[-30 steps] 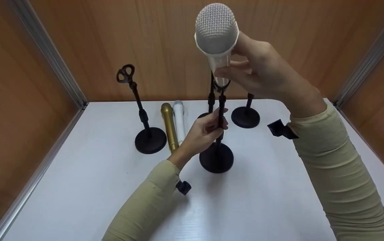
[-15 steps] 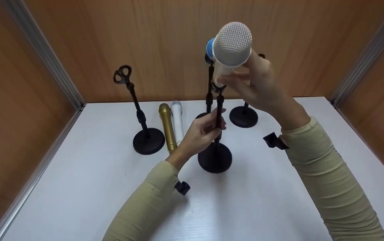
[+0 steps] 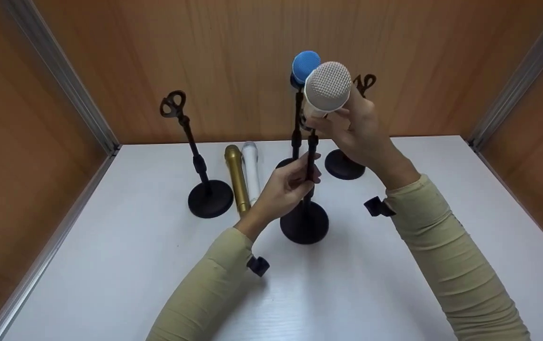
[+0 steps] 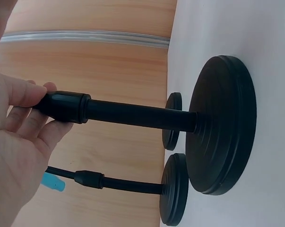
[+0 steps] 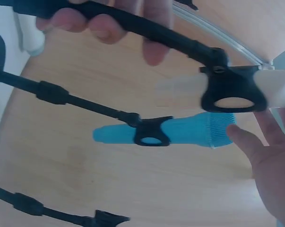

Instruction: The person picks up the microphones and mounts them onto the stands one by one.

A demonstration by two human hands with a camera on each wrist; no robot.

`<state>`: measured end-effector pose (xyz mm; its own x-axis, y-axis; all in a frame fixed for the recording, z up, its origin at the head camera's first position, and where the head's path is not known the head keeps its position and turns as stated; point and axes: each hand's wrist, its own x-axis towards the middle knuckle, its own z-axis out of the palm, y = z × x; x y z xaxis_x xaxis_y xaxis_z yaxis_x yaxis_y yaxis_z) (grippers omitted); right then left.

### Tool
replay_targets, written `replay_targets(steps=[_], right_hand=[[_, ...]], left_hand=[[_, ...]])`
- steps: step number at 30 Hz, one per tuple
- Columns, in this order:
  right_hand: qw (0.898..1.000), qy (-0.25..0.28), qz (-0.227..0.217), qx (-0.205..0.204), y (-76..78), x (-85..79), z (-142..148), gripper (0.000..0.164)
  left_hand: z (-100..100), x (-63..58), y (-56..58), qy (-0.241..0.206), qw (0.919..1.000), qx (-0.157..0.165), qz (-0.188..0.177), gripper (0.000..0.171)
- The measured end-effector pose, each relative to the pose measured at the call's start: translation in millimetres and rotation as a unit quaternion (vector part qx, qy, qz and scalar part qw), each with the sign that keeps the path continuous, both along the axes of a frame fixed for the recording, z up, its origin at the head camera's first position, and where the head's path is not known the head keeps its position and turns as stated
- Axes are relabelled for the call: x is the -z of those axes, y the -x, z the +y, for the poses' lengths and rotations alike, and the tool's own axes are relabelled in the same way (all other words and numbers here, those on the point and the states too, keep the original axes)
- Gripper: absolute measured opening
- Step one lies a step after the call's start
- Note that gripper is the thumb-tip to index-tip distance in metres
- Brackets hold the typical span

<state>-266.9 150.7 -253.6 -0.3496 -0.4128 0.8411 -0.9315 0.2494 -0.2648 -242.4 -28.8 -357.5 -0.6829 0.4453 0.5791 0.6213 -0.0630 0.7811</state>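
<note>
My left hand [image 3: 281, 192] grips the pole of the nearest black microphone stand [image 3: 305, 223], whose round base rests on the table. In the left wrist view, the fingers [image 4: 26, 97] pinch the collar of that pole. My right hand [image 3: 364, 135] holds a white microphone [image 3: 329, 87] by its body, grille tilted up towards me. The right wrist view shows this microphone lying through the stand's clip [image 5: 234, 92], its tail [image 5: 175, 87] sticking out the far side. Just behind, a blue microphone [image 3: 306, 65] sits in the clip of another stand [image 3: 296, 137].
A stand with a bare clip [image 3: 209, 199] stands at the left, another [image 3: 345, 165] at the back right. Between the stands lie a gold microphone [image 3: 237, 177] and a white one [image 3: 251, 168]. Wooden panels [image 3: 233, 71] enclose the white table [image 3: 134, 265].
My right hand has moved down with the white microphone, which has slid further through the clip. The blue microphone behind has come into sight. My left hand has stayed on the pole.
</note>
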Motion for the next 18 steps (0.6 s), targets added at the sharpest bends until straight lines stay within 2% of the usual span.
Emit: replay_targets(steps=[7, 18], right_hand=[[0.999, 0.005, -0.029, 0.014, 3.0, 10.5, 2, 0.059], [0.998, 0.052, -0.022, 0.033, 7.3, 25.0, -11, 0.059]], left_hand=[[1, 0.4, -0.7, 0.002, 1.0000, -0.003, 0.000, 0.047], [-2, 4.5, -0.7, -0.001, 1.0000, -0.003, -0.002, 0.046]])
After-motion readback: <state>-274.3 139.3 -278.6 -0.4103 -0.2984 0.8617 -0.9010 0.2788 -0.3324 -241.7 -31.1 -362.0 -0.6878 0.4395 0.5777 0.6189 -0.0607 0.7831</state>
